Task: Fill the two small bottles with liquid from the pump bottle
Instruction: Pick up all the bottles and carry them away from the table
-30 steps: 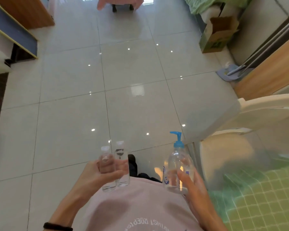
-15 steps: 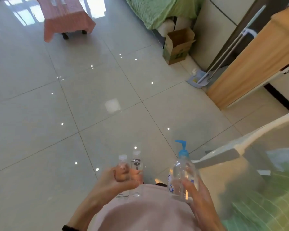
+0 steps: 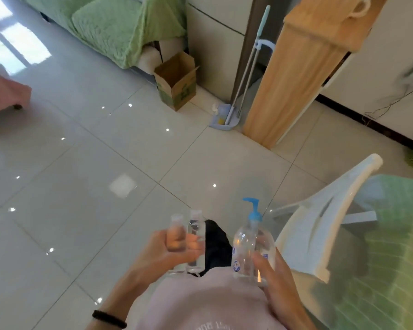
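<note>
Swinging to the right, the view has changed far more than the grip has. The cardboard box (image 3: 177, 84) and the broom (image 3: 246, 67), a second ago near the upper right edge, now sit in the upper middle. The white chair (image 3: 320, 225) and the glass tabletop (image 3: 391, 258) with its green covering have spread across the right and lower right of the frame.

The hands have kept what they had. The right hand (image 3: 279, 291), at the lower middle, has its fingers (image 3: 264, 264) wrapped round the lower body of the pump bottle (image 3: 246, 246), which stands upright with its blue pump head (image 3: 254, 208) on top. The left hand (image 3: 162, 256), just to the left, curls its fingers round the two small bottles (image 3: 186, 232), held upright side by side. They appear to touch each other, and blur hides whether their tops are capped. All three bottles are in the air in front of the person's chest, above the floor (image 3: 105, 186) and short of the tabletop, with the small pair apart from the pump bottle.

For the task this reads as a carry, not a fill: the person seems to be turning toward the tabletop to set things down. With both hands full, no pumping is possible yet, so I judge that nothing has been transferred and one hand must first be freed
</note>
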A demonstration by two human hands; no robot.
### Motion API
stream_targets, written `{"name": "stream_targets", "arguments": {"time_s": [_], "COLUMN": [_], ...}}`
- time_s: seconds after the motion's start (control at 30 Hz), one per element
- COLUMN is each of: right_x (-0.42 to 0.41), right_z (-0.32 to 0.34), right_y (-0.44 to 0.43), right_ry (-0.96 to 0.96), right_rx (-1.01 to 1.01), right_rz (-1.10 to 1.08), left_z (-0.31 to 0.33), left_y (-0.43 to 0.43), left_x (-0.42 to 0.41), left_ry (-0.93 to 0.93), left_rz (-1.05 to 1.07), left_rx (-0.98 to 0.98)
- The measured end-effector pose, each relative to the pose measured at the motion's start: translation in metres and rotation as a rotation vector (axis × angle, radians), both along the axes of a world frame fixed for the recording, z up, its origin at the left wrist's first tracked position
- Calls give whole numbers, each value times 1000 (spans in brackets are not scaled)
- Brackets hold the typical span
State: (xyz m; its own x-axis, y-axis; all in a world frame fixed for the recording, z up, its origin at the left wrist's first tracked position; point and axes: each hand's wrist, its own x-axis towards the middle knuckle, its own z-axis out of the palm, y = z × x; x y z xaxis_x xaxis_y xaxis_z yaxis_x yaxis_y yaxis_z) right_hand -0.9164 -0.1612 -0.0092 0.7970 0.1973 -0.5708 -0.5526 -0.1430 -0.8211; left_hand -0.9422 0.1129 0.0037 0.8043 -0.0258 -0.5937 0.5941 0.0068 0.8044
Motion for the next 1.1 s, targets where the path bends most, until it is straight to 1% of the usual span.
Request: {"name": "stream_targets", "arguments": {"time_s": [0.13,0.3,0.4,0.53,0.77,0.93,1.03,1.1], "right_x": [77,164,208,269,382,463,497,519], "right_z": [7,18,20,16,10,22,26,30], "right_y": [9,11,11,15,32,35,33,30], "right_ry": [24,19,43,35,50,27,-22,-28], "right_rx": [37,71,49,60,5,4,-10,-4], "right_rz": [-70,-157,-246,-310,-491,-596,-675,-721], "left_z": [8,24,31,24,9,16,13,13], "left_y": [8,14,17,25,40,24,8,-5], "left_x": [84,182,238,314,458,575,635,669], "left_ry": [30,7,14,63,42,45,36,35], "left_rz": [-68,-75,-98,-170,-290,-399,-513,-545], "left_rx": [3,31,-15,-35,24,62,92,88]}}
